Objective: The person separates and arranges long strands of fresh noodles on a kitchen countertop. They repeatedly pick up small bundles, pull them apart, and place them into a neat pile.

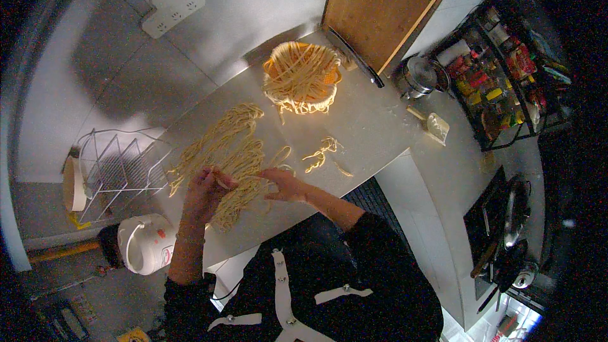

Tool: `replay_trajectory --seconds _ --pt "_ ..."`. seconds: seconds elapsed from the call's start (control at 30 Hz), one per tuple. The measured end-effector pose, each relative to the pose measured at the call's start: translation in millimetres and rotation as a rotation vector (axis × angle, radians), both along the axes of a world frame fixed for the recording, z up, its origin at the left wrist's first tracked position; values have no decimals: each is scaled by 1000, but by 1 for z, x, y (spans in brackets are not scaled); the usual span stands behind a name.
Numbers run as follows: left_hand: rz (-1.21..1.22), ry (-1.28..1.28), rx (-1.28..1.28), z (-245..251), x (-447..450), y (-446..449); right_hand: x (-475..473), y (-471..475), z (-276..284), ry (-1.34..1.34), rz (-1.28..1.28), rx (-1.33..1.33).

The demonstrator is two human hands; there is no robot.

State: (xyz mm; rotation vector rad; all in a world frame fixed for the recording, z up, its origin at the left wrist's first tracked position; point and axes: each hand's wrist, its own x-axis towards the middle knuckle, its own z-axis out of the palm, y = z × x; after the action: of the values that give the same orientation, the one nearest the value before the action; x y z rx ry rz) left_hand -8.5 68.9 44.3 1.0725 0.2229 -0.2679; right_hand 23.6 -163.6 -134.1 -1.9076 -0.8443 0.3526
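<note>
Bundles of long pale noodles (pixel 228 152) lie spread on the grey countertop (pixel 361 137) in front of me. Over their left part, my left hand (pixel 209 187) has its fingers curled; whether a strand is between them is hard to make out. My right hand (pixel 287 185) reaches to the right edge of the noodles, its thumb and fingers apart. A few loose strands (pixel 325 154) lie farther right on the counter. Behind them stands an orange basket (pixel 332 75) with noodles (pixel 299 69) draped across its top and over its rim.
A wooden cutting board (pixel 375 9) leans on the wall, with a black-handled knife (pixel 358 59) beside it. Rightward are a metal pot (pixel 422 76), a scoop (pixel 437 127) and a rack of packets (pixel 498 80). A wire rack (pixel 126 173) and white appliance (pixel 147 242) stand left.
</note>
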Motion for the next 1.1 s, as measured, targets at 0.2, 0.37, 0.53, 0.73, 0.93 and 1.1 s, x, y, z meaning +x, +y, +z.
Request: replay_trajectory --seconds 0.2,0.37,0.53,0.73,0.93,1.1 --pt "221 -62 120 29 -20 55 8 0 -16 293 -67 -86" --pt "321 82 423 21 -58 114 11 -35 -4 382 -81 -41" --pt "202 295 661 -50 -128 162 38 -66 -26 35 -363 -190" --pt "-30 306 787 -106 -113 167 64 -132 -35 -235 -458 -559" --pt "-239 245 577 -88 -46 55 72 -122 -2 210 -374 -390" --pt "-326 -27 661 -94 14 -42 49 -86 40 461 -260 71"
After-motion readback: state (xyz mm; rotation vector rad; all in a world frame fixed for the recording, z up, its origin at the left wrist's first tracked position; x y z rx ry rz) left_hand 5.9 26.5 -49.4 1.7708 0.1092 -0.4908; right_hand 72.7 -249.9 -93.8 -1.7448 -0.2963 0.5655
